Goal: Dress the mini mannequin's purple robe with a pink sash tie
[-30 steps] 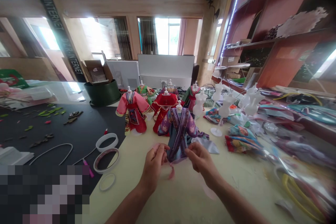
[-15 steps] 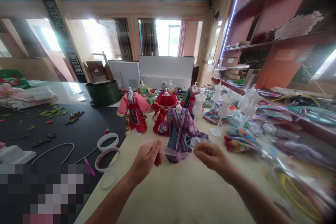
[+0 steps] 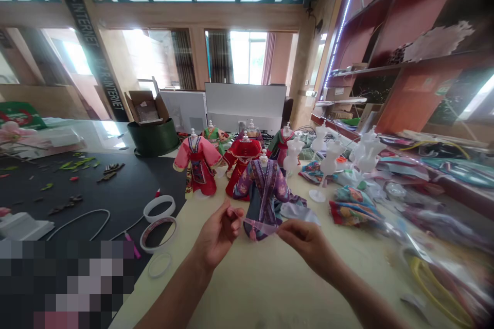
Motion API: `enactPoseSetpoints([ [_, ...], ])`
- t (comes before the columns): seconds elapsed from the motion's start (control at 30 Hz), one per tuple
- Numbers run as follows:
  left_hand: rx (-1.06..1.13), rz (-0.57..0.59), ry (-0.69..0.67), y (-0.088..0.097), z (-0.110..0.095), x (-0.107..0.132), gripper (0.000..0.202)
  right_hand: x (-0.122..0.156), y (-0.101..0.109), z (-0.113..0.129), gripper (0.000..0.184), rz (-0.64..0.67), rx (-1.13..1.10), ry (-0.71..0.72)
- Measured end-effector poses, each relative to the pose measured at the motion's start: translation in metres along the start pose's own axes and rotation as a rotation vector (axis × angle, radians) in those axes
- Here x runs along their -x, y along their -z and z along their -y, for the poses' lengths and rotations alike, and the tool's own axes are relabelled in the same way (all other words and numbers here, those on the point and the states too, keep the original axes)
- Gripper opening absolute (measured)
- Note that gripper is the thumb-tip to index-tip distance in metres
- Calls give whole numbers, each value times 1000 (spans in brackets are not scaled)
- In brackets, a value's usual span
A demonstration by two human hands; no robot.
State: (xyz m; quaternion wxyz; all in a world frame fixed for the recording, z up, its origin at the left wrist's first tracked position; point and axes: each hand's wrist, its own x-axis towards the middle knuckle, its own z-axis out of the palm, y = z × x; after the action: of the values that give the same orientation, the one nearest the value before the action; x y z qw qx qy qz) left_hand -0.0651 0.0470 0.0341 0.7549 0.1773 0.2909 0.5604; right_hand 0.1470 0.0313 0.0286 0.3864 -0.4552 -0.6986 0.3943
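A sheer pink ribbon (image 3: 266, 227) is stretched between my two hands, and a small pink tassel (image 3: 253, 232) hangs from it. My left hand (image 3: 221, 234) pinches one end, fingers curled, palm turned partly up. At the other end my right hand (image 3: 303, 239) grips the ribbon between thumb and fingertips. Just behind it stands a miniature dress form in a purple and blue-grey robe (image 3: 262, 195). Pale cloth (image 3: 299, 212) lies beside that robe, beyond my right hand.
Dressed forms stand behind, including a pink robe (image 3: 198, 164) and a red one (image 3: 244, 157). Bare white dress forms (image 3: 329, 164) and heaped fabric (image 3: 357, 205) are at right. Tape rolls (image 3: 159, 209) lie at left, near a green tub (image 3: 152, 136).
My right hand has moved slightly left and down and now grips the ribbon's end. The tassel has shifted left. My left hand has turned, showing more of its curled fingers.
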Motion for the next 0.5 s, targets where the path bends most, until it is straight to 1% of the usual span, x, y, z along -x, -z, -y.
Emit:
enactPoseSetpoints([
  [0.07, -15, -5, -60, -1, 1, -6, 25, -6, 0, -1, 26, -51, 31, 30],
  [0.17, -81, -50, -199, -4, 3, -16, 16, -15, 0, -1, 24, -145, 89, 90],
  [0.23, -113, -74, -287, -6, 3, -20, 13, -21, -1, -1, 22, -191, 123, 131],
  [0.37, -177, -91, -409, -8, 4, -27, 19, -29, -4, -4, 20, -259, 153, 173],
  [0.5, -232, -100, -455, -8, 6, -32, 27, -34, -7, -9, 18, -310, 157, 177],
])
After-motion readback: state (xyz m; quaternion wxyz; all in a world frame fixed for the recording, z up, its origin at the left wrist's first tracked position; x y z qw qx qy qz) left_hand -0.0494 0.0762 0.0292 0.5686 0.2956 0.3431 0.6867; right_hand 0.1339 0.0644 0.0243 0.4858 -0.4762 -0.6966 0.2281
